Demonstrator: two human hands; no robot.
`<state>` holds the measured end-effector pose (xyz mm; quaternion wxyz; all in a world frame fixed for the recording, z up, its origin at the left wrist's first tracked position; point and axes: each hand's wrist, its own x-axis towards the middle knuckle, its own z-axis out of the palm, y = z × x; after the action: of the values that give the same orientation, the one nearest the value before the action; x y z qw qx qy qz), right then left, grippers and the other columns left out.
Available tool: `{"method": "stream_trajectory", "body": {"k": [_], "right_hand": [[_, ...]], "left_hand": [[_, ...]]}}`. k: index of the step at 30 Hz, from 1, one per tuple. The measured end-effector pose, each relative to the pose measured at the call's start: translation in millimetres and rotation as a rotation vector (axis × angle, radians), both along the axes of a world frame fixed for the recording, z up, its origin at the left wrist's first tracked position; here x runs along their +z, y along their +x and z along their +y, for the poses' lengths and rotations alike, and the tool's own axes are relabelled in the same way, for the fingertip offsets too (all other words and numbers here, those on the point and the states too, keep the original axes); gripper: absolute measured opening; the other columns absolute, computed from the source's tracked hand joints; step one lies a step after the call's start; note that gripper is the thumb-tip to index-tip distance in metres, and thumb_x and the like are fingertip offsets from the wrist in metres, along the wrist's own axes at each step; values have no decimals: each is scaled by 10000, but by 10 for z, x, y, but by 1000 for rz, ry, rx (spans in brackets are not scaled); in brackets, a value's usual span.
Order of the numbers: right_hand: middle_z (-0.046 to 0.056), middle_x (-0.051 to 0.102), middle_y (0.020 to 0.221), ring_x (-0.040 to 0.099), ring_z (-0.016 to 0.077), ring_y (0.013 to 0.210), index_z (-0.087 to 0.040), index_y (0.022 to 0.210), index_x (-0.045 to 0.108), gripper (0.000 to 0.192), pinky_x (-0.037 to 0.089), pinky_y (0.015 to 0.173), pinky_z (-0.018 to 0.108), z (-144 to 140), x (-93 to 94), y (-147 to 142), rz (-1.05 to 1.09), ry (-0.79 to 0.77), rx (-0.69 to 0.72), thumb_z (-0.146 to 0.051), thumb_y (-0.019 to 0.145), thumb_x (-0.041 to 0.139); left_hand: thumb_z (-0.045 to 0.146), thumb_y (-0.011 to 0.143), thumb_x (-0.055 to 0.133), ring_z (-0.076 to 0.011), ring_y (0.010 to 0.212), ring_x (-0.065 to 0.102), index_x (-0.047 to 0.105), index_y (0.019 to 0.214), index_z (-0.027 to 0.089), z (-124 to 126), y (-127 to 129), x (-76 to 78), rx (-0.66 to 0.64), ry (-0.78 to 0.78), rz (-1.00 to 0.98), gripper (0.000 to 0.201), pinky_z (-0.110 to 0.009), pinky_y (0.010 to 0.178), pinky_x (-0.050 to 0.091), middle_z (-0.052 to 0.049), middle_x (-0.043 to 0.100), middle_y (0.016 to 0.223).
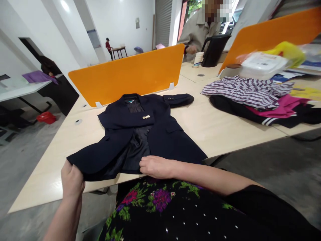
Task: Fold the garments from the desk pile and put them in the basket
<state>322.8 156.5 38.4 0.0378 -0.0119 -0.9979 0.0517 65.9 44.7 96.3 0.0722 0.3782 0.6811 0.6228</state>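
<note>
A dark navy blazer (165, 134) lies spread on the light wooden table (193, 130), its collar towards the orange divider. One sleeve is folded across the chest, with gold buttons at its cuff; the other sleeve is bent out to the right. My left hand (72, 177) is closed on the lower left front corner and holds it slightly raised, so the dark lining shows. At the bottom hem near the table's front edge, my right hand (156, 166) rests with curled fingers, closed on the hem of the right front panel.
Orange dividers (130, 75) stand along the table's back. At right lies a pile of clothes with a striped garment (248, 90) on top, beside a clear plastic box (263, 65). A person in a beige jacket (195, 30) stands behind a black jug (214, 52) and paper cups (198, 59).
</note>
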Motion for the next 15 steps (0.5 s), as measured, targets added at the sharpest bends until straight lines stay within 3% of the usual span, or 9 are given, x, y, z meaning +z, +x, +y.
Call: {"method": "stream_trajectory", "body": {"k": [3, 6, 8, 10, 12, 14, 15], "right_hand": [[85, 602, 876, 493, 183, 779, -139, 867, 609, 146, 401, 725, 297, 43, 99, 101, 1, -6, 36, -68, 847, 483], [91, 609, 946, 497, 188, 859, -151, 895, 594, 191, 383, 744, 302, 39, 304, 336, 93, -49, 1, -58, 871, 429], [77, 613, 959, 496, 188, 909, -171, 875, 590, 218, 370, 766, 309, 25, 403, 505, 110, -80, -58, -69, 899, 398], [63, 615, 925, 505, 185, 900, -178, 822, 594, 215, 366, 756, 308, 16, 426, 629, 31, -107, -127, -80, 901, 420], [53, 614, 903, 521, 179, 876, -182, 796, 610, 188, 373, 742, 301, 23, 392, 703, -50, -152, -158, -123, 904, 468], [51, 622, 943, 539, 178, 909, -193, 876, 641, 123, 390, 767, 300, 51, 344, 763, -49, -230, -154, -197, 908, 521], [53, 626, 974, 545, 181, 936, -200, 943, 647, 109, 397, 791, 304, 71, 325, 800, -26, -271, -155, -235, 899, 554]], "left_hand": [[295, 786, 570, -172, 945, 603, 643, 952, 115, -26, -14, 76, 108, -72, 118, 255, -297, 926, 463, -14, 690, 973], [277, 808, 484, -174, 907, 598, 623, 940, 159, -114, -49, 106, 209, -310, 344, 226, -261, 805, 467, 1, 672, 907], [275, 806, 451, -176, 844, 604, 596, 963, 196, -194, -81, 88, 202, -481, 502, 227, -244, 714, 448, 4, 662, 855], [241, 779, 440, -170, 745, 613, 580, 956, 216, -269, -112, 39, 65, -662, 594, 227, -230, 638, 425, 1, 663, 791], [175, 727, 426, -160, 662, 619, 579, 907, 230, -327, -140, -24, -171, -864, 622, 242, -217, 584, 409, 4, 671, 738], [134, 682, 412, -161, 629, 633, 576, 874, 246, -371, -173, -83, -332, -1022, 639, 276, -212, 551, 405, 9, 681, 718], [134, 676, 413, -169, 638, 645, 575, 875, 256, -391, -196, -105, -353, -1066, 658, 285, -214, 541, 408, 8, 690, 731]]}}
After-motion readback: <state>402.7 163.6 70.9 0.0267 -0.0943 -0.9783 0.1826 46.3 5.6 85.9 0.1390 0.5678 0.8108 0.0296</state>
